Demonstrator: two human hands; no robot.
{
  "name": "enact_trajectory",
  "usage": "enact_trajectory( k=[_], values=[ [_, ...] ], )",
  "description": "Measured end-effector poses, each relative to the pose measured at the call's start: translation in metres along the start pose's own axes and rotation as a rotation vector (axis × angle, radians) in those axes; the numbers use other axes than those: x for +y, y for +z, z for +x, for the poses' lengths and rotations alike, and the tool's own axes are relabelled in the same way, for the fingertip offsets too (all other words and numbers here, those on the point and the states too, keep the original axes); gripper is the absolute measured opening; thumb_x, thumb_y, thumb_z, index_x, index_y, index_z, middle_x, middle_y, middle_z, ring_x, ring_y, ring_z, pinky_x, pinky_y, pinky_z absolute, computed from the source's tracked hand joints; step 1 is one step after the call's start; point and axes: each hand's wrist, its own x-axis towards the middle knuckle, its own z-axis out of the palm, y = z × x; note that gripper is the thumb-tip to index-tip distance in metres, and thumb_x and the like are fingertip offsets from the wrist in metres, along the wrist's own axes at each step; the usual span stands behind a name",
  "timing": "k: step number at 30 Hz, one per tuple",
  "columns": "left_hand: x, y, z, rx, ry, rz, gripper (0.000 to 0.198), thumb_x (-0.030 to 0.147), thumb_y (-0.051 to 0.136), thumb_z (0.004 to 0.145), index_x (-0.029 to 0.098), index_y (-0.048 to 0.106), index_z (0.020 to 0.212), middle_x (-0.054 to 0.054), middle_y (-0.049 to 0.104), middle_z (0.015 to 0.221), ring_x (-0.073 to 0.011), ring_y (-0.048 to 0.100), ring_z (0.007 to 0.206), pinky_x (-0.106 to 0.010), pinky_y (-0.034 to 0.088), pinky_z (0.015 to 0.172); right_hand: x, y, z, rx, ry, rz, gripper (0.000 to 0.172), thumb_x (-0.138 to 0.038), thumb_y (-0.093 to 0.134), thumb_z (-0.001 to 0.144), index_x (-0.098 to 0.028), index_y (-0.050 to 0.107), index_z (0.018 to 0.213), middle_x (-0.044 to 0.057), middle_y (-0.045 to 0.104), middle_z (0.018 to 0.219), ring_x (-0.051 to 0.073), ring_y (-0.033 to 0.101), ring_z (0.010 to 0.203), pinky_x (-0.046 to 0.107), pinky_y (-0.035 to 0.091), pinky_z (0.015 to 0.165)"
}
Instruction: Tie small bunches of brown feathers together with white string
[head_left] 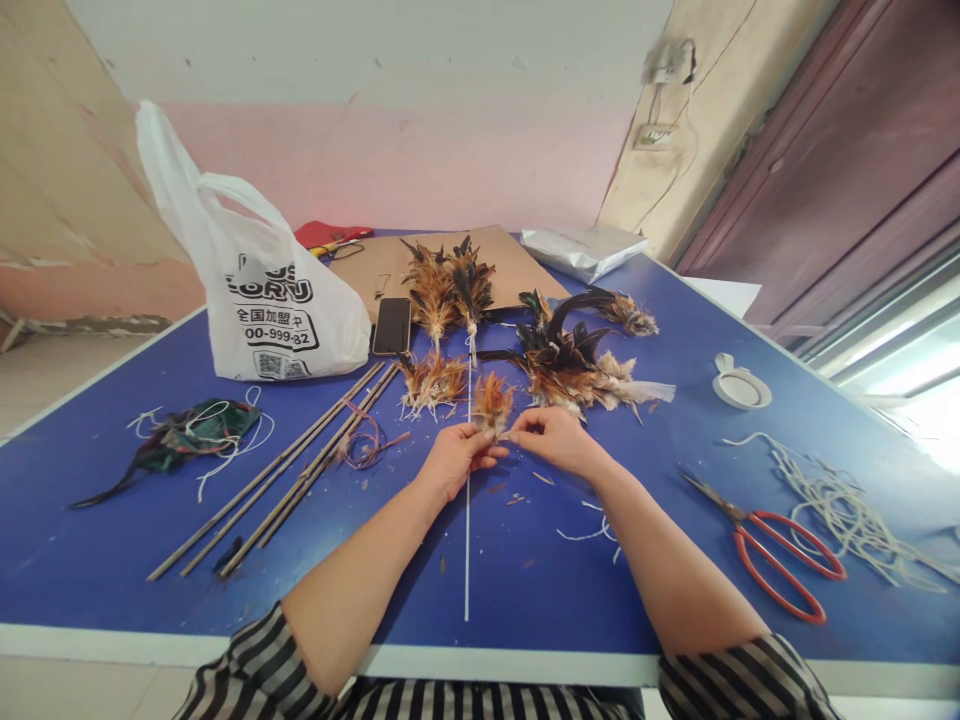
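My left hand (459,460) pinches a small bunch of orange-brown feathers (493,398) by its pale quill end, tips pointing away from me. At the base of that bunch, the fingertips of my right hand (559,438) are closed on a pale feather end, partly hidden by the fingers. Loose orange feathers (433,382) lie just beyond my left hand. A heap of dark and brown feathers (566,355) is beyond my right hand. Two tied feather bundles, one brown (435,290) and one darker (471,285), rest at the back, partly over a cardboard sheet (517,262).
On the blue table (547,590) are thin sticks (285,475), a pinkish cord (365,445), a phone (392,326), and a white plastic bag (277,290). To the right lie red-handled scissors (780,560), tangled white string (840,510) and a tape roll (741,388).
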Motion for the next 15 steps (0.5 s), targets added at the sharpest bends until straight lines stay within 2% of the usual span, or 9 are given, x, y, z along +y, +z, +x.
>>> enact_trajectory(
  k=[7, 15],
  values=[
    [-0.002, 0.004, -0.004, -0.05, 0.009, 0.044, 0.013, 0.017, 0.063, 0.067, 0.007, 0.063, 0.074, -0.009, 0.065, 0.071, -0.0103, 0.061, 0.057, -0.016, 0.047, 0.049, -0.007, 0.004, -0.001, 0.067, 0.002, 0.003, 0.016, -0.028, 0.053, 0.066, -0.014, 0.057, 0.058, -0.004, 0.045, 0.05, 0.008, 0.036, 0.049, 0.021, 0.027, 0.046],
    [0.001, 0.004, -0.004, -0.081, 0.059, 0.051, 0.017, 0.022, 0.067, 0.064, 0.007, 0.062, 0.072, -0.007, 0.063, 0.065, -0.0096, 0.059, 0.054, -0.017, 0.047, 0.05, -0.014, 0.008, 0.0, 0.105, 0.045, 0.211, 0.015, -0.028, 0.055, 0.066, -0.013, 0.059, 0.067, -0.001, 0.056, 0.06, 0.01, 0.046, 0.055, 0.022, 0.037, 0.054]
  ],
)
